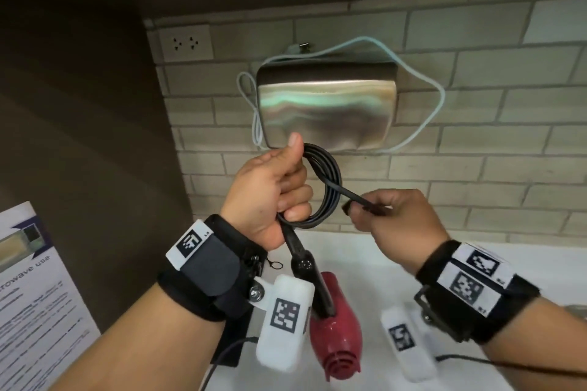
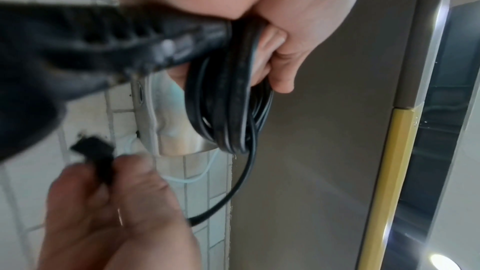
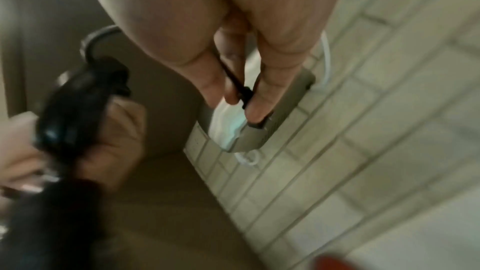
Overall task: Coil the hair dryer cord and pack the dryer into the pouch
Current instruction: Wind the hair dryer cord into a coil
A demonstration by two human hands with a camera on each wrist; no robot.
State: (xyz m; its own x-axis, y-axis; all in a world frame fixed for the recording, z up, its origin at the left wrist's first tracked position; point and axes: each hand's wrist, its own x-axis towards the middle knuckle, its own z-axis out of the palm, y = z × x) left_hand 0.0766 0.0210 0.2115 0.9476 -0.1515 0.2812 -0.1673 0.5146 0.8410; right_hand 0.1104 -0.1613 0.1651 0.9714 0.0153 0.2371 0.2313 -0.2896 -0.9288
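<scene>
My left hand [image 1: 273,190] grips the coiled cord [image 1: 327,187], fingers wrapped round the loops, thumb up. The hair dryer [image 1: 333,320] hangs below it, long axis near vertical, red body lowest. My right hand [image 1: 394,219] pinches the plug end [image 1: 365,205], just right of the coil. The pouch [image 1: 327,108] stands beyond, against the tiled wall [image 1: 476,168]. Judgement: the tail goes leftward, across the coil.
</scene>
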